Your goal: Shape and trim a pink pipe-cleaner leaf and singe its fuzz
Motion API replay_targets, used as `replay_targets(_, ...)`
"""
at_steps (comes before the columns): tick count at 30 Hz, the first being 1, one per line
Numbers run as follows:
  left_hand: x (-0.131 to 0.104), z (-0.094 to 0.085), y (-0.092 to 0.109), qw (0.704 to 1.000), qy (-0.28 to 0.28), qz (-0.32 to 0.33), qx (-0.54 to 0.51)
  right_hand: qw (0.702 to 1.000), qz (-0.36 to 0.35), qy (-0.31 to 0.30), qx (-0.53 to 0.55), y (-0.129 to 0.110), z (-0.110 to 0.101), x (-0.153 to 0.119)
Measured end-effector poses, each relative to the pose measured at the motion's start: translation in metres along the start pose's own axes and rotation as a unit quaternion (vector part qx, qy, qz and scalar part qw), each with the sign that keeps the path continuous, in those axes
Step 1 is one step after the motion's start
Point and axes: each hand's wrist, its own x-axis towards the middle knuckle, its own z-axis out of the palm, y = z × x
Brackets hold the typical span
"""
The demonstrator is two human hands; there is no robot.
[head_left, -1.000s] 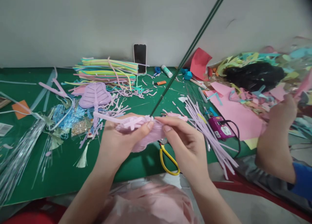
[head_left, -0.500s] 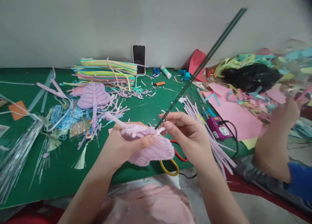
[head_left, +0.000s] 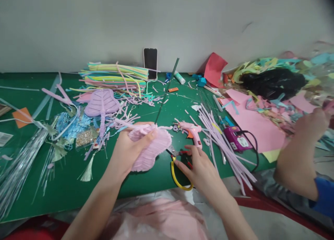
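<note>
My left hand (head_left: 135, 142) is closed on a fuzzy lilac pipe-cleaner leaf shape (head_left: 159, 139), thumb pressed on its front. A thin dark green stem (head_left: 167, 93) rises from the shape's top edge, leaning right. My right hand (head_left: 200, 163) holds nothing, fingers and thumb apart, over a scissors-like cutting tool (head_left: 179, 186) with a yellow and a red handle. Its fingertips are at the handles; whether they touch is unclear. Just beyond lies a pink glue gun (head_left: 192, 130), and lilac pipe cleaners (head_left: 229, 156) lie to the right.
A finished-looking lilac leaf shape (head_left: 101, 104) lies left, before bundled coloured pipe cleaners (head_left: 112, 74). A phone (head_left: 150, 64) leans on the wall. Silver tinsel strands (head_left: 28, 163) spread at far left. Right are a purple corded box (head_left: 236, 139), pink paper (head_left: 258, 125) and another person's bare limb (head_left: 300, 153).
My right hand has let go near the stem's base and moved down to the cutting tool. The lilac shape has turned and shifted left; its stem now points more upright. The glue gun is now uncovered.
</note>
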Motion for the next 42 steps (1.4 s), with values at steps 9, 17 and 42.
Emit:
replay_targets(9, -0.004, -0.002, -0.001, 0.998, -0.059, -0.024, -0.011, 0.957, 0.053, 0.08, 0.275, -0.023, -0.017, 0.019)
replay_targets(17, -0.01, -0.006, -0.003, 0.989, -0.136, -0.045, -0.033, 0.906, 0.003, 0.037, 0.422, -0.049, -0.015, 0.029)
replay_targets(42, -0.012, -0.006, 0.003, 0.996, -0.026, 0.017, 0.083, 0.978, 0.139, 0.146, -0.052, 0.037, 0.015, 0.065)
